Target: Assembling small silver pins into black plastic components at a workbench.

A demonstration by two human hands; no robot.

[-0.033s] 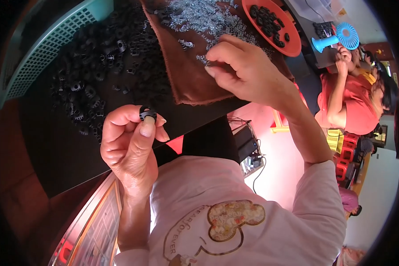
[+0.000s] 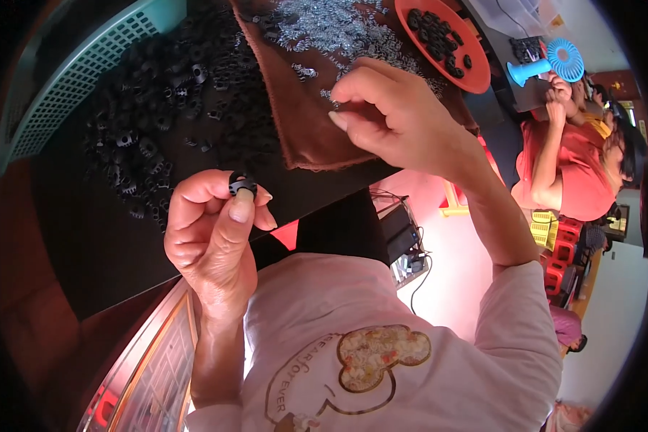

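Observation:
Between the thumb and fingers of my left hand (image 2: 212, 237) is a small curved black plastic piece (image 2: 242, 185) with holes in it, held up in front of the table edge. My right hand (image 2: 392, 119) is pinched above the brown cloth (image 2: 313, 137). A tiny metal spring (image 2: 335, 105) seems to sit between its thumb and index fingertips, though it is partly hidden. Many loose silvery springs (image 2: 331, 32) lie spread on the cloth beyond that hand. To the left, a heap of similar black plastic pieces (image 2: 147, 147) covers part of the dark table.
A green perforated basket (image 2: 86, 79) stands at the far left. An orange-red dish (image 2: 475, 75) at the far right holds several black pieces. Beyond it are a blue fan (image 2: 547, 61) and a person in a red top (image 2: 565, 169). Cables and a box (image 2: 403, 234) sit below the table.
My right thumb and index fingertips have shifted very slightly off the springs, with a tiny spring now seeming to show between them. My left hand keeps its grip, almost unmoved.

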